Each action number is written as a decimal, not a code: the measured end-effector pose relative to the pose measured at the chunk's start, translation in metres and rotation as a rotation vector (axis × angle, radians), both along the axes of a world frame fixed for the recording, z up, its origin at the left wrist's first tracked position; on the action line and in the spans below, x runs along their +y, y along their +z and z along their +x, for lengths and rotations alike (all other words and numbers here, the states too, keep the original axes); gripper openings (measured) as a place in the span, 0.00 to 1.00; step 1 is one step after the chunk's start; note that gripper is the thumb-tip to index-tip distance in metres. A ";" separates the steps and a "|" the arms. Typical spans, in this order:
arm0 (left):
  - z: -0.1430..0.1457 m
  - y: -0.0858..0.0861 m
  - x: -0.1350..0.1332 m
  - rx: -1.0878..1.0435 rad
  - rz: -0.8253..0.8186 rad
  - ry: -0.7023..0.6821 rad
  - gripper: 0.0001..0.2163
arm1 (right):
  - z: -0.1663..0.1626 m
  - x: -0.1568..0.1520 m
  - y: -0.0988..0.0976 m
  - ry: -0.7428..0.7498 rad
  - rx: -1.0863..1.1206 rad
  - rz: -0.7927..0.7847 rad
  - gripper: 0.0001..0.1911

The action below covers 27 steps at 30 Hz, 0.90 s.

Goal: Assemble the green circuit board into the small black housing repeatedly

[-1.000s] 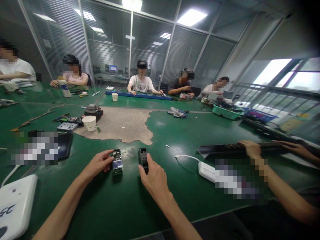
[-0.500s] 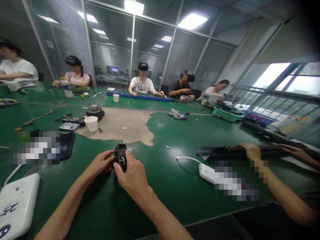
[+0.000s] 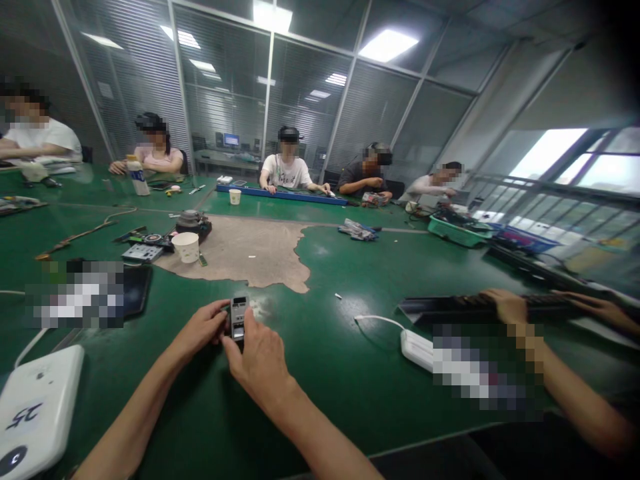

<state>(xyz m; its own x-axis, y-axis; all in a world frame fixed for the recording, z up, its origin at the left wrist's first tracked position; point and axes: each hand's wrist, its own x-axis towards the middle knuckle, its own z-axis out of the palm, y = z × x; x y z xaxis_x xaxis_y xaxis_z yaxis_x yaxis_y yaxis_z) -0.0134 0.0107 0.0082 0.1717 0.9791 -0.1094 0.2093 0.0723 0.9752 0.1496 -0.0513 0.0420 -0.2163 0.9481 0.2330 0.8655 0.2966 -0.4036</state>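
Observation:
A small dark box-shaped part (image 3: 239,313) with rectangular openings in its grey-looking face is held upright between both hands, just above the green table (image 3: 310,400). My left hand (image 3: 206,325) grips its left side, the fingers curled and partly hidden behind it. On the right side, my right hand (image 3: 260,350) closes on it with thumb and fingers, covering its lower right edge. What kind of part it is I cannot make out.
A paper cup (image 3: 187,248) stands by loose electronic parts (image 3: 145,251) on a bare brown patch. At left lies a white device (image 3: 43,407); at right, a white power bank (image 3: 416,351) with a cable. A co-worker's hands (image 3: 507,305) rest on a long black part (image 3: 450,307).
The part in my hands has tilted, so its slotted face now catches the light and looks greyer. Both hands keep their grip. The view has shifted slightly.

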 end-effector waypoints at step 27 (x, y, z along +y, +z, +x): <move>0.000 -0.005 0.002 0.023 0.008 -0.036 0.28 | 0.003 0.002 0.015 -0.019 0.051 0.086 0.21</move>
